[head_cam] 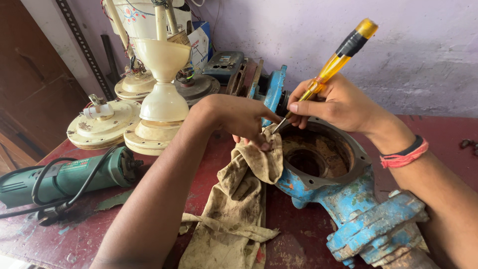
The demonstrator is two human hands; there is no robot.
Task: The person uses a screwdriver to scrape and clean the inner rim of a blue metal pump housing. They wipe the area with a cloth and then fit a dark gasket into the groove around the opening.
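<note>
Our right hand point(332, 103) is clamped on a yellow-handled screwdriver point(329, 69), its tip angled down to the rim of the blue pump housing point(348, 199), which we take as our landmark on the red workbench point(298, 234); our left hand point(241, 119) is closed on a dirty rag point(239, 199), pinching it against the housing's near-left rim. Going from large to small: the housing lies before us with its round rusty cavity open upward, the rag trails down the bench from its left edge, a green angle grinder point(64, 177) lies well to its left, and cream fan motor parts point(144, 104) stand behind and to its left. To our judgement, the scraping goes best if we keep the blade low along the rim, press lightly so it does not slip toward the fingers point(261, 144) holding the cloth, and wipe loosened dirt away from the cavity rather than into it
</note>
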